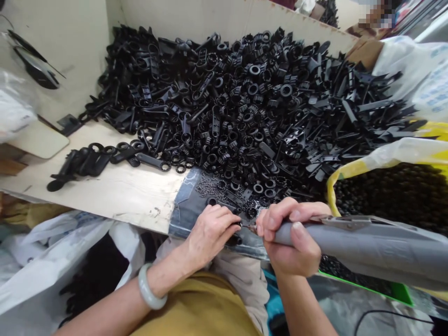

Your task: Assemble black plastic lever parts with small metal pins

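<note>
Wrapped around the front of a grey electric screwdriver point(374, 245) is my right hand point(294, 242), its thumb along the body. The tool lies almost level and its tip points left, toward the fingertips of my left hand point(212, 231). Those fingers are pinched together on a small black plastic part point(235, 240), mostly hidden under them. Both hands are over a dark blue cloth pad point(185, 210) at the table's front edge. Small screws point(212, 186) lie scattered on the pad just beyond my left hand, beside loose black rings and strips.
A large heap of black plastic parts point(224, 98) covers the back of the wooden table point(140, 200). A row of handle-like parts point(91, 161) lies at left. To the right, a yellow-edged bag point(388, 193) holds small dark pieces; a green tray point(399, 291) sits below.
</note>
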Action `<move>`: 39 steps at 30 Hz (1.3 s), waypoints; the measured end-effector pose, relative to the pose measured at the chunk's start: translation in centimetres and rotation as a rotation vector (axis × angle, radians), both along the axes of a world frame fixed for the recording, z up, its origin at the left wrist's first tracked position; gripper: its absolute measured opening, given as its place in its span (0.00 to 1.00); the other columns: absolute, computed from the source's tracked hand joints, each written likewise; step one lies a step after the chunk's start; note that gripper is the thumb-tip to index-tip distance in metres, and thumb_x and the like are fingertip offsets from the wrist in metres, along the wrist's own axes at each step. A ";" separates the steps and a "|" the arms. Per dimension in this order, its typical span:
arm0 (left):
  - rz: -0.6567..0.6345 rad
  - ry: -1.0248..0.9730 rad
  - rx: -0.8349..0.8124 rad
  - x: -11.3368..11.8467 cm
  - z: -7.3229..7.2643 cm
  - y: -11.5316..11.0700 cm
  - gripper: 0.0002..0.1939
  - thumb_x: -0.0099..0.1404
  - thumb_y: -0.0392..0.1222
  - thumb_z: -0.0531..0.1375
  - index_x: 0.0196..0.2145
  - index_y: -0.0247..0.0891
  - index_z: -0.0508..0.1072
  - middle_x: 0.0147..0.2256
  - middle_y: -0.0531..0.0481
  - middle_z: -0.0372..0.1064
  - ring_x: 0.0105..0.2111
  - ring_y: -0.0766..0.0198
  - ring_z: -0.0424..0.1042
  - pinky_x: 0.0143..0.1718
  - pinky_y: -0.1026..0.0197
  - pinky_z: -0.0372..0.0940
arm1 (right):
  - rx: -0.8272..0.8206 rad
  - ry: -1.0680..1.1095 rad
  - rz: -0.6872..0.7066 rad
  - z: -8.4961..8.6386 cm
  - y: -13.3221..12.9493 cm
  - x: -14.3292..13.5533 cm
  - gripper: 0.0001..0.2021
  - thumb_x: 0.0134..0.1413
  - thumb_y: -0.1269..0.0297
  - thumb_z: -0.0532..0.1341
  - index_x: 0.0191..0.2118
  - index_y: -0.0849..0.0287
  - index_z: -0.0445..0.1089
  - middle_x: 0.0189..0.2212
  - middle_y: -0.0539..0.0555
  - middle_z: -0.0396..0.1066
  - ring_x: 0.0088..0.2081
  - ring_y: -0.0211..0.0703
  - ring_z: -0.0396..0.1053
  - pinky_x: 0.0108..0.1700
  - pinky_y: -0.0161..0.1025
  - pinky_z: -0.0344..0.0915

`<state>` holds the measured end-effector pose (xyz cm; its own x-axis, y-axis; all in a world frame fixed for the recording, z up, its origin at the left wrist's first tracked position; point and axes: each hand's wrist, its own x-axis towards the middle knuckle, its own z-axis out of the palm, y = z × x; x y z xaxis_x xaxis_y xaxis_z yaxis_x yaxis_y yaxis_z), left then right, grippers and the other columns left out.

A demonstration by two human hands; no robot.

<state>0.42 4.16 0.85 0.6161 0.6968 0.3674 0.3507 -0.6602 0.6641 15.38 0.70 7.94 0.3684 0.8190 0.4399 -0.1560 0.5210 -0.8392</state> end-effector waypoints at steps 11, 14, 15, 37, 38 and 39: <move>0.008 -0.024 -0.035 0.1 0.3 -0.2 0.10 0.76 0.41 0.57 0.38 0.38 0.76 0.36 0.51 0.75 0.35 0.61 0.67 0.40 0.56 0.58 | -0.025 -0.015 0.047 -0.7 0.8 0.1 0.04 0.61 0.67 0.60 0.38 0.51 0.63 0.25 0.43 0.68 0.17 0.33 0.59 0.20 0.35 0.65; 0.010 -0.022 -0.037 0.3 0.3 -0.3 0.12 0.76 0.41 0.55 0.35 0.38 0.75 0.34 0.51 0.73 0.34 0.61 0.66 0.39 0.55 0.57 | -0.018 -0.015 0.062 -0.7 0.8 -0.1 0.04 0.61 0.67 0.61 0.39 0.51 0.65 0.26 0.44 0.69 0.18 0.34 0.60 0.20 0.35 0.65; 0.009 -0.019 -0.034 0.3 0.3 -0.3 0.13 0.77 0.41 0.55 0.35 0.38 0.75 0.34 0.51 0.73 0.34 0.61 0.66 0.39 0.55 0.57 | -0.017 -0.022 0.064 -0.7 0.8 -0.1 0.04 0.61 0.67 0.61 0.39 0.51 0.65 0.26 0.44 0.69 0.18 0.34 0.60 0.20 0.35 0.65; -0.026 -0.007 0.003 0.1 -0.2 0.2 0.12 0.78 0.43 0.54 0.37 0.39 0.73 0.34 0.51 0.72 0.34 0.61 0.67 0.37 0.57 0.55 | -0.076 -0.184 0.098 -3.1 1.2 0.0 0.09 0.61 0.70 0.62 0.37 0.52 0.60 0.25 0.42 0.67 0.19 0.35 0.61 0.22 0.36 0.63; -0.032 -0.012 -0.004 0.1 -0.1 0.3 0.12 0.78 0.43 0.54 0.37 0.39 0.73 0.34 0.52 0.71 0.34 0.61 0.67 0.37 0.57 0.55 | -0.069 -0.183 0.093 -3.1 1.2 0.0 0.09 0.61 0.70 0.62 0.37 0.51 0.60 0.25 0.42 0.67 0.19 0.35 0.61 0.22 0.36 0.63; -0.036 -0.015 -0.010 0.1 -0.1 0.3 0.12 0.77 0.43 0.54 0.36 0.39 0.72 0.33 0.52 0.71 0.34 0.61 0.67 0.37 0.57 0.55 | -0.069 -0.186 0.092 -3.0 1.3 -0.1 0.10 0.61 0.70 0.63 0.37 0.51 0.60 0.25 0.42 0.67 0.19 0.35 0.61 0.22 0.36 0.63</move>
<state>0.52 4.49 0.75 0.6354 0.6778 0.3699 0.3168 -0.6657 0.6757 15.26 1.95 4.96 0.2083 0.8759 0.4353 -0.0395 0.4522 -0.8910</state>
